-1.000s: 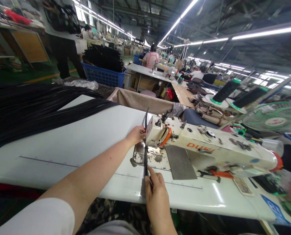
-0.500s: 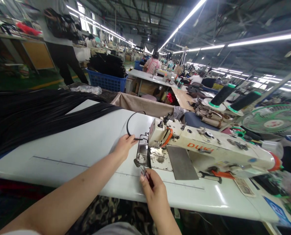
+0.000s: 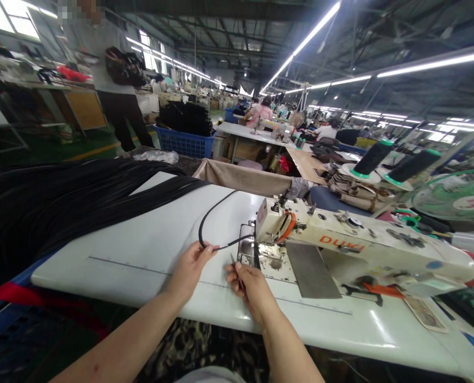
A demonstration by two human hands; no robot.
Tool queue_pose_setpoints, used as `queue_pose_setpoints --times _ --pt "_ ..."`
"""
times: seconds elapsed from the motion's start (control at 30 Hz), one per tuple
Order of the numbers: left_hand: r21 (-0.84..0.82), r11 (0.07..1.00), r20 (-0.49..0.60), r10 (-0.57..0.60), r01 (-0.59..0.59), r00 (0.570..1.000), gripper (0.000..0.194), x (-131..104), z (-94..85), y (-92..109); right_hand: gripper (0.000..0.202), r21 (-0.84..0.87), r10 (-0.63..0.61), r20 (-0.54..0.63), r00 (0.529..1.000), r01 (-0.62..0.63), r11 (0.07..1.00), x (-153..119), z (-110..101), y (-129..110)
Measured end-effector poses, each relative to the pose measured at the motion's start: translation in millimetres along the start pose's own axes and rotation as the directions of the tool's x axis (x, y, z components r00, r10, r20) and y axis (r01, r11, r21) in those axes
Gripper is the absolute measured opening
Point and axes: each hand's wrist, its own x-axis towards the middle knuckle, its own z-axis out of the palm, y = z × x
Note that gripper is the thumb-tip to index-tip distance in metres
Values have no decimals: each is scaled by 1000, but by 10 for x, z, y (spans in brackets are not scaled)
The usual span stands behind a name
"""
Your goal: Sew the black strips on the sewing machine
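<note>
My left hand (image 3: 191,268) pinches a narrow black strap (image 3: 202,226) over the white sewing table. From those fingers the strap loops back and upward, and another stretch of it runs right to the sewing machine (image 3: 312,229). Just left of the machine's metal plate is my right hand (image 3: 250,284), its fingers closed round small thread snips (image 3: 233,259). Only the snips' pointed metal tip shows clearly; the rest is hidden in the palm. The tip sits slightly below the strap, apart from it.
A large heap of black straps (image 3: 81,199) covers the table's left side. Behind it stand a blue basket (image 3: 185,142) of black pieces and a person (image 3: 117,90). Thread cones (image 3: 372,158) and a green fan (image 3: 456,199) are at the right. A beige cloth-lined bin (image 3: 245,178) adjoins the far edge.
My left hand has drawn the strap leftward and down, away from the machine. The right hand has raised the snips toward the strap. The whole view has shifted slightly.
</note>
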Motion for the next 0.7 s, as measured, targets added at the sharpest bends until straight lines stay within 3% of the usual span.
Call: queue_pose_setpoints --times 0.37,0.57,0.63,0.7 --pt "195 981 32 22 -28 999 38 -298 -251 144 61 -65 33 170 985 -22 998 187 174 -99" --pt "223 975 -15 -15 18 1000 43 -332 -328 255 48 -258 -92 114 989 119 959 100 124 -86" --pt "275 960 -32 -45 52 998 47 -308 -411 327 42 -399 -195 50 980 198 895 2 58 -88" --pt "372 925 -13 -79 78 997 50 -262 -547 397 35 -674 -360 -5 933 263 690 -130 -33 -82"
